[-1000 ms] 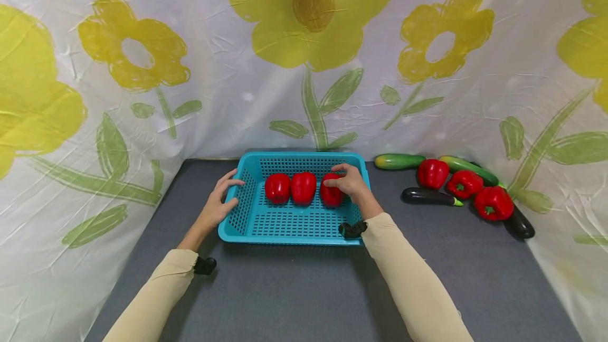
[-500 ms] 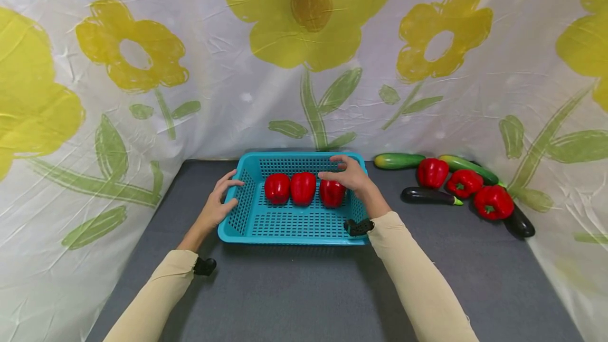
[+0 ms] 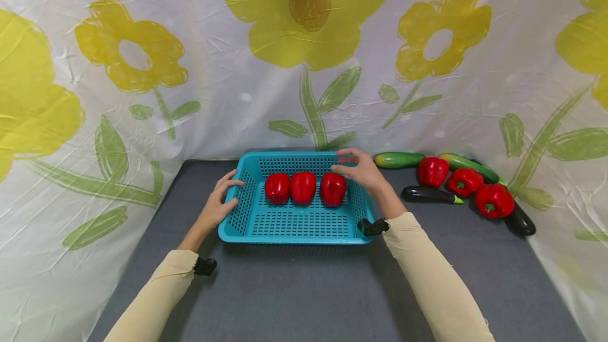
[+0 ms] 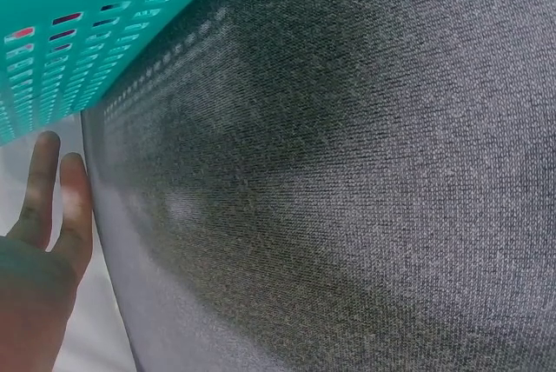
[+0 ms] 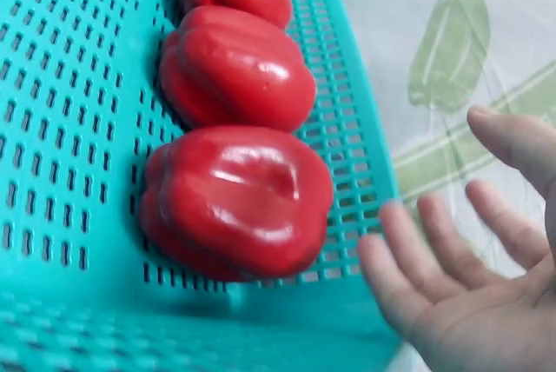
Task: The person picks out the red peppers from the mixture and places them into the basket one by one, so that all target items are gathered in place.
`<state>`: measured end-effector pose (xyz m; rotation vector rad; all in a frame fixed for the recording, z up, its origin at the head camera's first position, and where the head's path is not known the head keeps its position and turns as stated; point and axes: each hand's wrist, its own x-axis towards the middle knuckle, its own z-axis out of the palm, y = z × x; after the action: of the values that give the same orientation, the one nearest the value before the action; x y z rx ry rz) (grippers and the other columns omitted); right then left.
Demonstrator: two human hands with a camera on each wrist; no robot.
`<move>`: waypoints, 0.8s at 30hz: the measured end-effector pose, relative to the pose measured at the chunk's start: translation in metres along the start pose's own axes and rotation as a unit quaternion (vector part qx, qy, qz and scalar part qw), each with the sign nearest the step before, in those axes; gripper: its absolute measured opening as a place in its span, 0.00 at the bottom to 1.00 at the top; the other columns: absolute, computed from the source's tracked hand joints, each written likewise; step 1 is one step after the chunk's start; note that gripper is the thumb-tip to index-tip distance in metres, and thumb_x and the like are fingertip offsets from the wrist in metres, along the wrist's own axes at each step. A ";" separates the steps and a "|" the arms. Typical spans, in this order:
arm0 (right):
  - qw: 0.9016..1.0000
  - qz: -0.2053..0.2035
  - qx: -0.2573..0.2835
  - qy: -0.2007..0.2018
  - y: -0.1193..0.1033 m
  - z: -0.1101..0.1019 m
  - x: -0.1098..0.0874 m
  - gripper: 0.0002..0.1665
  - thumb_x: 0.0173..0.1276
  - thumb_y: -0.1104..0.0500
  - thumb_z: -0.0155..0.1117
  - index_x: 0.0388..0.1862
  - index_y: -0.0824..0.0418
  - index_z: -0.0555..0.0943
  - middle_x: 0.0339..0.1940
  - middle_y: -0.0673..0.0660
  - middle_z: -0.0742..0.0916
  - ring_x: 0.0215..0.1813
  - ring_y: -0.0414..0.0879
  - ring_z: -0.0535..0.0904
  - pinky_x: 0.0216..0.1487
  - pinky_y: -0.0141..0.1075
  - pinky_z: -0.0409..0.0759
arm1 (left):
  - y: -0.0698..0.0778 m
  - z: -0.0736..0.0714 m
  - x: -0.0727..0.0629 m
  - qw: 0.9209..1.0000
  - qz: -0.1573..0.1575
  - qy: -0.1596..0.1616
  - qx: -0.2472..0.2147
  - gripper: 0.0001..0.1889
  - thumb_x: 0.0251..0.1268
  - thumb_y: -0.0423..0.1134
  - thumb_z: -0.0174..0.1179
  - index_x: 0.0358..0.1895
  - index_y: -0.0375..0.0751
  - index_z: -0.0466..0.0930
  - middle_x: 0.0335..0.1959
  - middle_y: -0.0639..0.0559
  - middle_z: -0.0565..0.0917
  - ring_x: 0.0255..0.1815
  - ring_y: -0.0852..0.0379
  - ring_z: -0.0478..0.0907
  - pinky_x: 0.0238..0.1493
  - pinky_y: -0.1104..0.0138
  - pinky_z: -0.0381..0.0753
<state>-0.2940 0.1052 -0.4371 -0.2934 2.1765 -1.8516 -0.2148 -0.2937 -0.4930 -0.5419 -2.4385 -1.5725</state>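
Observation:
In the head view, three red bell peppers stand in a row inside a blue plastic basket (image 3: 294,239): a left one (image 3: 277,188), a middle one (image 3: 303,188) and a right one (image 3: 332,190). My left hand (image 3: 216,207) is at the basket's left rim with spread fingers; its wrist view shows straight fingers (image 4: 75,207) by the perforated wall (image 4: 78,50). Over the basket's right side, my right hand (image 3: 364,172) holds nothing. The right wrist view shows its fingers spread, apart from the nearest bell pepper (image 5: 239,202).
Right of the basket on the dark grey tabletop (image 3: 294,294) lie more bell peppers (image 3: 494,202), zucchini (image 3: 399,160) and eggplants (image 3: 427,195), bunched towards the right edge. A white flower-printed sheet (image 3: 228,94) hangs behind and along both sides.
My right hand has let go of the right bell pepper, then risen and moved right, away from it. The pepper stays in the basket. My left hand has not visibly moved.

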 end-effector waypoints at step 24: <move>0.997 -0.070 0.033 -0.020 0.007 -0.046 -0.025 0.23 0.76 0.62 0.62 0.65 0.70 0.73 0.60 0.70 0.79 0.61 0.67 0.77 0.60 0.48 0.76 | -0.026 -0.001 0.000 1.000 -0.001 0.005 0.008 0.21 0.62 0.17 0.52 0.60 0.24 0.73 0.79 0.33 0.53 0.76 0.32 0.50 0.59 0.34 0.60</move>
<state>-0.2850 0.1571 -0.4350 -0.4777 2.1128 -1.9681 -0.2255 -0.3040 -0.5150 -0.5279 -2.4428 -1.5498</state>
